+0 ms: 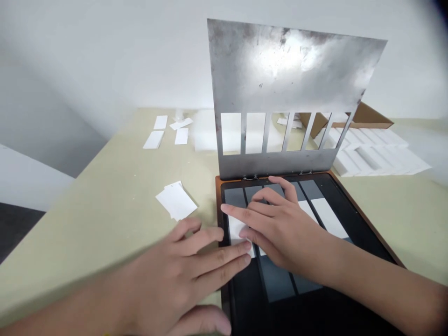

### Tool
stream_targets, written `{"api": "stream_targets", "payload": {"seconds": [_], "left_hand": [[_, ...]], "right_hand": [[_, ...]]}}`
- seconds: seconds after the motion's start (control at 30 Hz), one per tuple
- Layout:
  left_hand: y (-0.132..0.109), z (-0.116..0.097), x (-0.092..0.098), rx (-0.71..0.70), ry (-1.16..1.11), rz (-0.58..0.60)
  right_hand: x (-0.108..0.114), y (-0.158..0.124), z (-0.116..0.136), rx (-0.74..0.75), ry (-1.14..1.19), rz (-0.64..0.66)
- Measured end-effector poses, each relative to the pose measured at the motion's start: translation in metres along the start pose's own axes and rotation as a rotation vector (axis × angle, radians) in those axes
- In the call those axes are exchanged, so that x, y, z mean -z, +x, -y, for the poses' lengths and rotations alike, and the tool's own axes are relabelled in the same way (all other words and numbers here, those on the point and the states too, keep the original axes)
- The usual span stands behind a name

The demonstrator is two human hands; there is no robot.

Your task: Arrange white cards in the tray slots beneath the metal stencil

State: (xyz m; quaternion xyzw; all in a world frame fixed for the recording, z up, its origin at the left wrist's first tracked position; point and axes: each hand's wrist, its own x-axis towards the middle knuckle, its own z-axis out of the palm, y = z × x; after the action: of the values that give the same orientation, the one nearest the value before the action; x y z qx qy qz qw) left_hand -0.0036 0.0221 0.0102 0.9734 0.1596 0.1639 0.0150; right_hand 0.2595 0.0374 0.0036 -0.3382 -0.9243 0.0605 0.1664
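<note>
A black jig board (367, 224) with grey rectangular slots lies in front of me, its hinged metal plate (241, 88) raised and showing a row of cut-out windows. In the leftmost slot is a white card (236, 225). My left hand (185, 270) lies from the left with fingers stretched out, two fingertips on the card's lower part. My right hand (280, 224) reaches over the board, index finger extended to the card's upper left and thumb at its right side. Other white cards (329, 217) sit in slots further right; my right hand hides some slots.
Loose white cards (177, 201) lie left of the board. Small card piles (154, 139) are at the back left. Behind the raised plate are white sheets (205, 133) and a cardboard box (373, 116). Rows of white stacks (381, 151) stand at the right.
</note>
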Motion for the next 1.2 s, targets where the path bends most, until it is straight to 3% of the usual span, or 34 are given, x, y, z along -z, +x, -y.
{"api": "stream_targets", "payload": {"seconds": [0.4, 0.5, 0.6, 0.7, 0.8, 0.97, 1.2], "left_hand": [[-0.01, 0.001, -0.012, 0.161, 0.009, -0.059], [-0.013, 0.001, -0.011, 0.136, 0.025, -0.109], [-0.013, -0.001, -0.005, 0.025, 0.005, -0.155], [-0.006, -0.005, 0.001, -0.077, 0.0, -0.076], [0.001, -0.006, 0.002, -0.075, 0.03, 0.015], [-0.003, -0.005, -0.005, 0.023, 0.016, -0.023], [-0.008, -0.006, -0.007, 0.047, -0.006, -0.006]], "right_hand": [[0.005, -0.001, 0.0, 0.015, 0.049, -0.009], [0.0, 0.001, 0.0, 0.001, 0.018, -0.02], [-0.003, 0.003, 0.001, -0.004, 0.003, -0.043], [-0.004, 0.003, 0.002, -0.012, 0.009, -0.061], [-0.006, 0.003, 0.001, -0.011, 0.009, -0.069], [-0.006, 0.0, 0.0, -0.015, -0.019, -0.039], [-0.003, -0.002, 0.0, 0.016, -0.037, -0.02]]}}
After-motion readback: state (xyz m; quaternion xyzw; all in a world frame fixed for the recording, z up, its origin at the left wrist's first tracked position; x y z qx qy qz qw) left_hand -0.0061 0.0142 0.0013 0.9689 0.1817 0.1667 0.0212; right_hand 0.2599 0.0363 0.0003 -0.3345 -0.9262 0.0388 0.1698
